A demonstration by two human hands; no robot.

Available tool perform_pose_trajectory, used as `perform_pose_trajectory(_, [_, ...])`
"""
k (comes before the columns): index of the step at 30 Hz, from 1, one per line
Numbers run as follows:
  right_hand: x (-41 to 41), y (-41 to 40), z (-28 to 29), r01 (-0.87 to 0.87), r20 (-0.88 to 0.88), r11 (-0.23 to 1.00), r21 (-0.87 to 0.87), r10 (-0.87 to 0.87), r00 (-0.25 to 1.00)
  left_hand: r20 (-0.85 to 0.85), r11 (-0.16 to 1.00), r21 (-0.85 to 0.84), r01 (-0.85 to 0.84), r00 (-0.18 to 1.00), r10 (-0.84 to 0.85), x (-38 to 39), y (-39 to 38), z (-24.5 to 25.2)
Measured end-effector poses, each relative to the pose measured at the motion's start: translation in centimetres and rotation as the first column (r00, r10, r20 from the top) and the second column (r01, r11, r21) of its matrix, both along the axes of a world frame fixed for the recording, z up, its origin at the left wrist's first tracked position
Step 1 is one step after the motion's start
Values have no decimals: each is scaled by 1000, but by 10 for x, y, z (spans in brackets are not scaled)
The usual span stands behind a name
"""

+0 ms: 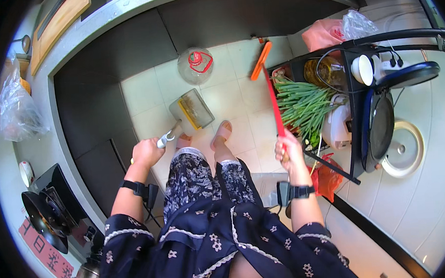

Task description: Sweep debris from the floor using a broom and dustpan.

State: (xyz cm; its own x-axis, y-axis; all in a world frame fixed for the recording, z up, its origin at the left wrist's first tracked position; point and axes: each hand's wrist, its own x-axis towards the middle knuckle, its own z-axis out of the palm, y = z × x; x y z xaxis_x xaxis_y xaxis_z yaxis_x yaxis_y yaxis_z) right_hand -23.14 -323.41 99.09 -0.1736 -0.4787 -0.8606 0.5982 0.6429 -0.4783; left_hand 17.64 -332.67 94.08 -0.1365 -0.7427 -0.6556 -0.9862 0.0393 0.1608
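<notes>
My left hand [146, 153] is closed around the handle of a long-handled dustpan [201, 107], whose grey pan with a yellow strip lies on the tiled floor in front of my feet. In my right hand [290, 149] is the red pole of a broom [273, 100]. Its orange head [261, 61] is at the floor near the dark cabinets, beside the shelf rack. A large clear plastic bottle [195, 65] with a red cap and handle stands on the floor beyond the dustpan.
At the right, a black rack [355, 129] holds green onions [301, 104], an oil jug [324, 72] and an open electric griddle [380, 124]. A red plastic bag [327, 178] lies below. Dark cabinets [94, 78] and a grey counter [57, 123] bound the left and far sides.
</notes>
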Motion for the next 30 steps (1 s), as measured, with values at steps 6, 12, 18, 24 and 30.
perform_pose_trajectory(6, [-63, -159, -73, 235, 107, 965, -121, -222, 969, 22, 993, 4, -117, 993, 117, -33, -12, -2])
perform_pose_trajectory(12, [-79, -277, -122, 169, -219, 985, 36, -157, 963, -12, 982, -3, -188, 982, 188, -29, -9, -24])
perform_pose_trajectory(18, [-108, -343, -177, -155, -488, 899, 410, 360, 795, -34, 976, -39, -212, 977, 211, -26, -8, -34])
perform_pose_trajectory(24, [-117, -396, -233, -320, -398, 787, 527, 561, 726, -93, 973, -91, -210, 975, 202, -29, -26, -45])
perform_pose_trajectory(30, [-72, -327, -254, -522, -370, 487, 700, 873, 318, -146, 967, -142, -210, 971, 189, -27, -37, -54])
